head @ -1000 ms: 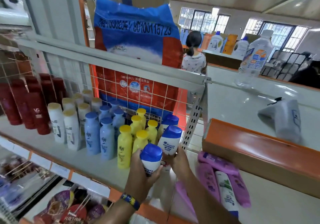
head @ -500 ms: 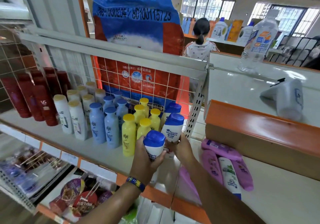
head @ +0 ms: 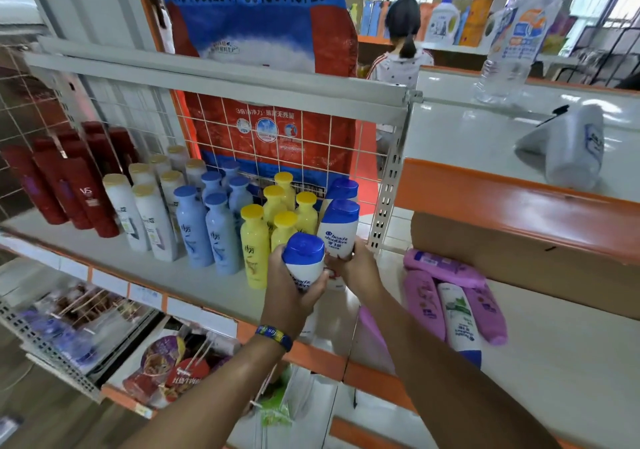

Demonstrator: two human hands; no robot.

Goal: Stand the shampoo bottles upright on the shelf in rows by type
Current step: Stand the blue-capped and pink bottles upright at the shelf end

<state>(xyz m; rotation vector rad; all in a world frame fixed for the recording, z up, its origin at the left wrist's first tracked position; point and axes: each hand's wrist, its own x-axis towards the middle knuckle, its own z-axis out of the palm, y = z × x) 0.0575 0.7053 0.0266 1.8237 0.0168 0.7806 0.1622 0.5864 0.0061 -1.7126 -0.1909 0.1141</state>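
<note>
White shelf [head: 114, 258] with an orange front edge carries upright rows of red, white, pale-blue and yellow bottles. At its right end, beside the perforated upright [head: 388, 188], the left hand [head: 294, 292] grips a blue-capped bottle [head: 304, 258], tilted near the edge. The right hand [head: 353, 268] holds a second blue-capped bottle [head: 341, 230] upright. Bare shelf lies along the front.
</note>
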